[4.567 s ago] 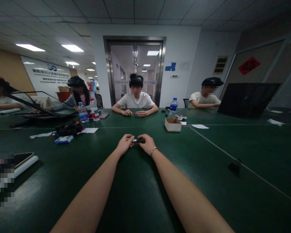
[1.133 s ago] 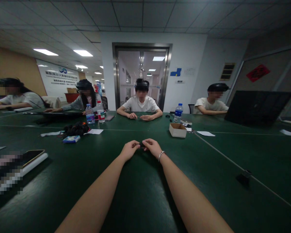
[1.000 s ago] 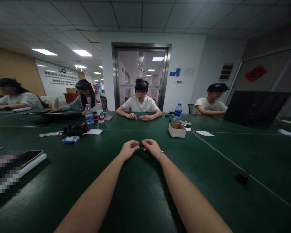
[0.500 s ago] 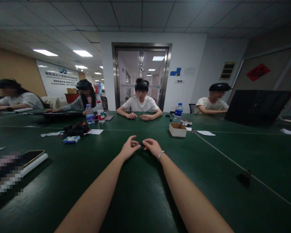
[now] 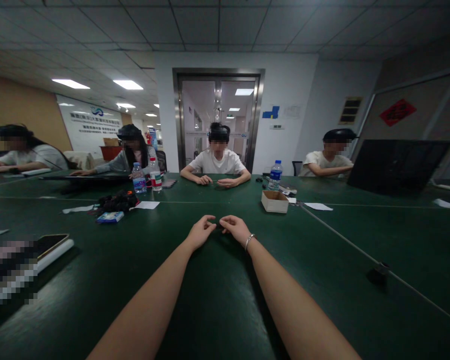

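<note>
My right hand [image 5: 235, 229], with a silver bracelet at its wrist, pinches a small dark object [image 5: 219, 225] between thumb and fingers. Its kind cannot be made out against the dark green table. Facing it from the left is my left hand [image 5: 202, 232], thumb and index finger apart and fingers slightly curled. Its thumb tip is close to the dark object; I see no grip on it. Both hands are just above the tabletop [image 5: 217, 290], in front of me.
Beyond my hands stand an open cardboard box [image 5: 275, 202] and a water bottle [image 5: 275, 176]. Two more bottles [image 5: 138, 178], a black bundle [image 5: 117, 201] and a blue packet [image 5: 110, 217] are left. A phone [image 5: 52, 244] lies nearer. Several people wearing headsets sit around the table.
My left index finger has lowered toward the thumb, and the left hand has drawn slightly away from the dark object. My right hand stays nearly in place, still pinching it.
</note>
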A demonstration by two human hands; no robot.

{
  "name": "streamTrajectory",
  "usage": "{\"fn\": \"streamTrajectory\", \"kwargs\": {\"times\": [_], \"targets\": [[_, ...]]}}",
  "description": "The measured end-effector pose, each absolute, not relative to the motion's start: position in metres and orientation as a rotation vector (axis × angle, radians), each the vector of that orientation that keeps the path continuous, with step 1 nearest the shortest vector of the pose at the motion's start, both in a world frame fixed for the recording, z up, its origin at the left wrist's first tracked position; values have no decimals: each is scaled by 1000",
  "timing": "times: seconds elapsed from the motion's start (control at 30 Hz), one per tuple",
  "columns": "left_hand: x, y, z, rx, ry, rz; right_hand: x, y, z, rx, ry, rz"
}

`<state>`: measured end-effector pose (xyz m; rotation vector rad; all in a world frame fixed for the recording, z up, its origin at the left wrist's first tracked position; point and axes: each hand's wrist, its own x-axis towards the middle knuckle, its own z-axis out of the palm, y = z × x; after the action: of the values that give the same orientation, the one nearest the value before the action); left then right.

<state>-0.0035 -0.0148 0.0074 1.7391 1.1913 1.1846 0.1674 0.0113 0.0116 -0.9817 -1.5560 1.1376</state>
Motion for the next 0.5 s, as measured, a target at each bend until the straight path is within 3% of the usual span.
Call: {"fn": "streamTrajectory", "kwargs": {"times": [0.5], "targets": [[-3,-17,12,1747,1249,1154,170,16,7,-965,-1597,1139]]}}
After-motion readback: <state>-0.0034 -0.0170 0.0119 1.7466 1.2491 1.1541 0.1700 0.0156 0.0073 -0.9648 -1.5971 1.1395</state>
